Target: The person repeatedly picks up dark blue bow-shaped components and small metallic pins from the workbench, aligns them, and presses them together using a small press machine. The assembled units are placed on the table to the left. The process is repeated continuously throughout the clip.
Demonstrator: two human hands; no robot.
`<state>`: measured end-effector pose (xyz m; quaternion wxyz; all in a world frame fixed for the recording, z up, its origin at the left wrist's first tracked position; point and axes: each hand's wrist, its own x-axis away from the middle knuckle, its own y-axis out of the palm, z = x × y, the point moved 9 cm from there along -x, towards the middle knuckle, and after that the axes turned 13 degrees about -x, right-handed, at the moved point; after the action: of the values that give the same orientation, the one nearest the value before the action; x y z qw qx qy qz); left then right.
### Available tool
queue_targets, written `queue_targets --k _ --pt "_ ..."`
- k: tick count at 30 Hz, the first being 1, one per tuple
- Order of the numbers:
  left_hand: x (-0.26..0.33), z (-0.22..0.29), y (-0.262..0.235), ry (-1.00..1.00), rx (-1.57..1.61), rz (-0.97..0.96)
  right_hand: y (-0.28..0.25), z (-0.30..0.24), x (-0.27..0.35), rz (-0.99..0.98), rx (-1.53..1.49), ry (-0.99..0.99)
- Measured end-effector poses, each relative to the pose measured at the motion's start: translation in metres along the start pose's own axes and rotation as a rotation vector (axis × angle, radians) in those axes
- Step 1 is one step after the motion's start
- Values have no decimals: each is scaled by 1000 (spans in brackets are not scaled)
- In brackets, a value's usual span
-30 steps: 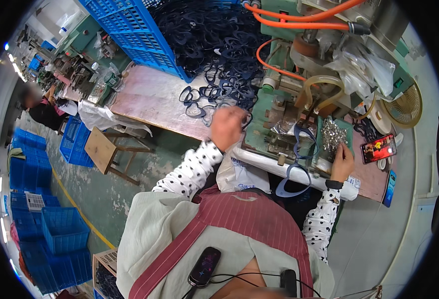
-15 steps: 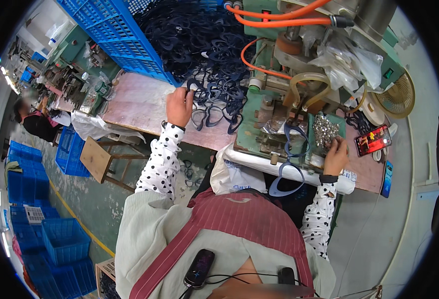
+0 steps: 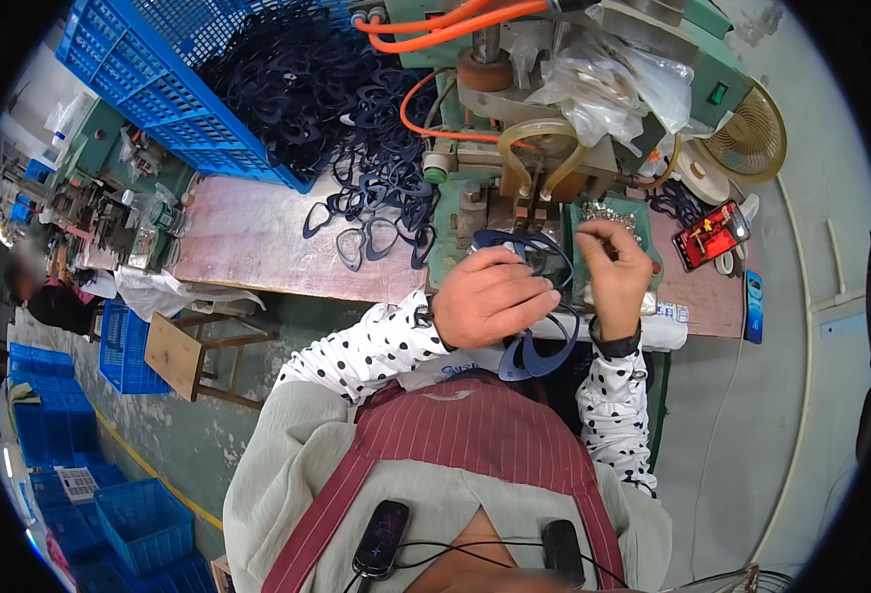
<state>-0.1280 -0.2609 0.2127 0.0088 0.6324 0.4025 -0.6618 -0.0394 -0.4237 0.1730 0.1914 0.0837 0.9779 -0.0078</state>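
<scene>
My left hand (image 3: 495,301) is closed in front of the green press machine (image 3: 447,222), with a dark blue loop-shaped piece (image 3: 495,239) at its fingertips. Another dark blue looped piece (image 3: 542,364) hangs from the front of the machine, below and behind that hand. To its right, my right hand (image 3: 615,277) is raised with thumb and fingers pinched. Anything in that pinch is too small or hidden to make out. Just behind it sits a green tray holding small shiny metal parts (image 3: 609,210).
A blue crate (image 3: 193,114) at the back left spills many dark loops (image 3: 361,188) onto the table (image 3: 258,227). Orange hoses (image 3: 455,35) and plastic bags (image 3: 604,89) hang about the machine. Phones (image 3: 712,235) and a fan (image 3: 747,128) are at right, a wooden stool (image 3: 178,356) at left.
My left hand has moved from the loop pile rightward to the front of the machine, bringing a loop-shaped piece. My right hand has lifted from beside the metal parts, toward the left hand.
</scene>
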Motion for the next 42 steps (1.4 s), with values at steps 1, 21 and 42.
queue_targets --k 1,21,42 --pt "0 0 3 9 39 -1 9 -1 3 -57 -62 87" --pt "-21 -64 -41 -304 -18 162 46 14 0 -69 -337 199" --pt "10 2 28 85 292 -127 -123 116 -4 103 366 124"
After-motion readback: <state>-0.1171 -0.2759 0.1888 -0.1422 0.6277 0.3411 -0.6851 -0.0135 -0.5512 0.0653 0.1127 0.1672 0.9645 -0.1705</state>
